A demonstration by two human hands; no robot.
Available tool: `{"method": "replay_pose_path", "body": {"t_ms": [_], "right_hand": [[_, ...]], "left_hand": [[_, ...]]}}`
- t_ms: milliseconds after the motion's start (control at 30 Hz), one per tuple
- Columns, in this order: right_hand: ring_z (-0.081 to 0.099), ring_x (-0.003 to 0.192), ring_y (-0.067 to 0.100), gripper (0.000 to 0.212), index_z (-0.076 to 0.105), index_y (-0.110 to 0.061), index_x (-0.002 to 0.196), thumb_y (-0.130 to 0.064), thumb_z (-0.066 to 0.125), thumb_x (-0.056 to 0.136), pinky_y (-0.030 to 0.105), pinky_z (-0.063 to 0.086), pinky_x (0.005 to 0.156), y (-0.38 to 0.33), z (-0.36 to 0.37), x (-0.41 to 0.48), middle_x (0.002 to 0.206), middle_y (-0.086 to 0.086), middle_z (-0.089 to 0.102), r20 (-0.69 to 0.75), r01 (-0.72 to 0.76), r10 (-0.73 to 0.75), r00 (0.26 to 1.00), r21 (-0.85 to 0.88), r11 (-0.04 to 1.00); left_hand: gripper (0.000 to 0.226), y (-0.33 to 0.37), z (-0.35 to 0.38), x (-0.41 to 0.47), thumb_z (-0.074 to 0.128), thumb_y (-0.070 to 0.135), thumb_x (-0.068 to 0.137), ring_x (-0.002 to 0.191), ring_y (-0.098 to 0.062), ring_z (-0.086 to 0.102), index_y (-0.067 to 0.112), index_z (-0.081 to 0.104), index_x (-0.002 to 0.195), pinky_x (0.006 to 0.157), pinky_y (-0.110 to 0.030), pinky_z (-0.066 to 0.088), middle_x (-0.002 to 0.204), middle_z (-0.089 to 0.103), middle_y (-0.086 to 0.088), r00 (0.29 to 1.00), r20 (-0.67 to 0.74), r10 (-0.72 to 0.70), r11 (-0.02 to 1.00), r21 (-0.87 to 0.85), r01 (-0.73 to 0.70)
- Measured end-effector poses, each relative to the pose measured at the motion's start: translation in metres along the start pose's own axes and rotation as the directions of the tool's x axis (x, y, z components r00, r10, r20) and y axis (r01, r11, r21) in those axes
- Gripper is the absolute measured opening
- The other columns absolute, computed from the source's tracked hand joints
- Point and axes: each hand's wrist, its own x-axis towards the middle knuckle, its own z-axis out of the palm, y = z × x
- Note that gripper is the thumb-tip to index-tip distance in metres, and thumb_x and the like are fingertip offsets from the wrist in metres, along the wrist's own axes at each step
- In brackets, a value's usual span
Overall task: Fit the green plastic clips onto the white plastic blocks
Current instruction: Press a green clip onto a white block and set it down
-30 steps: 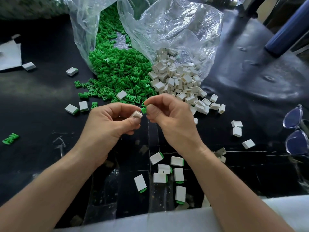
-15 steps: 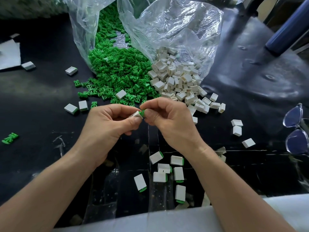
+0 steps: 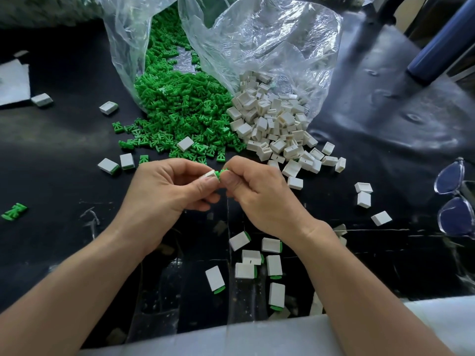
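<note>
My left hand (image 3: pixel 164 194) pinches a white block (image 3: pixel 208 173) between thumb and fingers at the middle of the table. My right hand (image 3: pixel 259 191) pinches a green clip (image 3: pixel 221 173) whose end meets the block's open end. Behind the hands, a heap of green clips (image 3: pixel 180 111) spills from a clear bag, and a heap of white blocks (image 3: pixel 277 124) spills from a second clear bag. Several blocks with green clips fitted (image 3: pixel 257 263) lie near the front edge, between my forearms.
Loose white blocks (image 3: pixel 363 195) lie scattered at the right, others (image 3: pixel 117 163) at the left. A stray green clip (image 3: pixel 14 211) sits far left. Clear-framed glasses (image 3: pixel 455 201) lie at the right edge. A blue cylinder (image 3: pixel 442 44) is at the back right. The clear bags (image 3: pixel 270 42) stand behind.
My hands have closed together: the green clip in my right hand has moved left against the white block in my left hand. Both hands drifted slightly left.
</note>
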Motion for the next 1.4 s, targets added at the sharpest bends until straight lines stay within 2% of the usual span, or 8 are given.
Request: {"method": "replay_pose_path", "body": {"t_ms": [300, 500, 833, 933, 1033, 1133, 1267, 1400], "right_hand": [[0.048, 0.068, 0.022, 0.017, 0.056, -0.001, 0.076, -0.009, 0.052, 0.091, 0.041, 0.04, 0.066, -0.001, -0.011, -0.003, 0.069, 0.005, 0.051, 0.159, 0.138, -0.11, 0.981, -0.181, 0.974], [0.038, 0.069, 0.015, 0.019, 0.045, -0.012, 0.074, -0.014, 0.049, 0.093, 0.036, 0.035, 0.065, -0.004, -0.013, -0.004, 0.065, -0.01, 0.034, 0.259, 0.196, -0.107, 0.96, -0.35, 0.916], [0.039, 0.067, 0.019, 0.021, 0.042, -0.013, 0.073, -0.014, 0.048, 0.093, 0.038, 0.035, 0.062, -0.004, -0.014, -0.005, 0.066, -0.005, 0.039, 0.308, 0.245, -0.128, 0.943, -0.379, 0.892], [0.04, 0.06, 0.014, 0.021, 0.052, -0.006, 0.07, -0.013, 0.053, 0.09, 0.031, 0.035, 0.057, -0.001, -0.012, -0.005, 0.061, -0.007, 0.041, 0.173, 0.214, -0.176, 0.969, -0.234, 0.948], [0.048, 0.055, 0.014, 0.027, 0.062, -0.006, 0.073, -0.028, 0.057, 0.088, 0.027, 0.041, 0.053, -0.003, -0.01, -0.004, 0.06, -0.002, 0.052, 0.032, 0.066, -0.072, 0.997, 0.16, 0.985], [0.052, 0.056, 0.003, 0.039, 0.061, -0.016, 0.07, -0.047, 0.041, 0.081, 0.016, 0.042, 0.052, -0.003, -0.01, -0.003, 0.058, -0.01, 0.058, 0.107, -0.085, 0.043, 0.993, 0.424, 0.901], [0.055, 0.062, 0.011, 0.058, 0.061, -0.009, 0.083, -0.058, 0.03, 0.076, 0.021, 0.042, 0.054, -0.003, -0.005, -0.001, 0.07, 0.0, 0.062, 0.287, -0.282, 0.136, 0.948, 0.568, 0.773], [0.055, 0.059, 0.012, 0.063, 0.059, -0.01, 0.087, -0.065, 0.03, 0.077, 0.019, 0.041, 0.052, -0.009, 0.003, -0.001, 0.069, 0.003, 0.061, 0.456, -0.418, 0.109, 0.883, 0.66, 0.624]], "left_hand": [[0.017, -0.001, -0.004, -0.005, 0.069, 0.022, 0.061, 0.048, -0.011, 0.064, 0.009, 0.069, 0.072, 0.045, -0.016, 0.049, 0.058, 0.068, -0.008, 0.989, 0.121, 0.082, 0.98, 0.173, -0.102], [0.007, -0.006, -0.003, -0.006, 0.072, 0.011, 0.072, 0.046, -0.005, 0.061, 0.016, 0.068, 0.068, 0.046, -0.016, 0.048, 0.055, 0.066, -0.005, 0.983, 0.138, 0.121, 0.931, 0.326, -0.161], [0.018, -0.008, -0.004, -0.009, 0.073, -0.001, 0.073, 0.047, -0.014, 0.062, 0.016, 0.07, 0.067, 0.046, -0.019, 0.051, 0.057, 0.066, -0.007, 0.971, 0.183, 0.153, 0.885, 0.413, -0.217], [0.005, -0.002, -0.004, -0.007, 0.073, 0.014, 0.067, 0.048, -0.01, 0.063, 0.014, 0.069, 0.07, 0.046, -0.016, 0.049, 0.058, 0.067, -0.007, 0.972, 0.172, 0.162, 0.948, 0.247, -0.201], [0.014, 0.002, -0.007, -0.002, 0.071, 0.021, 0.062, 0.053, -0.013, 0.066, 0.013, 0.07, 0.073, 0.047, -0.017, 0.05, 0.063, 0.07, -0.007, 0.977, 0.115, 0.18, 0.982, 0.04, -0.186], [0.02, 0.004, -0.006, -0.001, 0.072, 0.027, 0.058, 0.063, -0.01, 0.067, 0.016, 0.074, 0.075, 0.053, -0.019, 0.052, 0.072, 0.073, -0.004, 0.976, 0.11, 0.189, 0.982, -0.031, -0.187], [0.018, 0.002, -0.005, -0.002, 0.073, 0.024, 0.055, 0.084, -0.012, 0.069, 0.018, 0.075, 0.072, 0.072, -0.019, 0.053, 0.096, 0.073, -0.003, 0.972, 0.123, 0.202, 0.978, -0.083, -0.193], [0.014, 0.005, -0.003, -0.004, 0.07, 0.017, 0.056, 0.063, -0.025, 0.061, 0.011, 0.074, 0.069, 0.059, -0.022, 0.055, 0.087, 0.073, -0.004, 0.965, 0.169, 0.2, 0.974, -0.137, -0.178]]}}
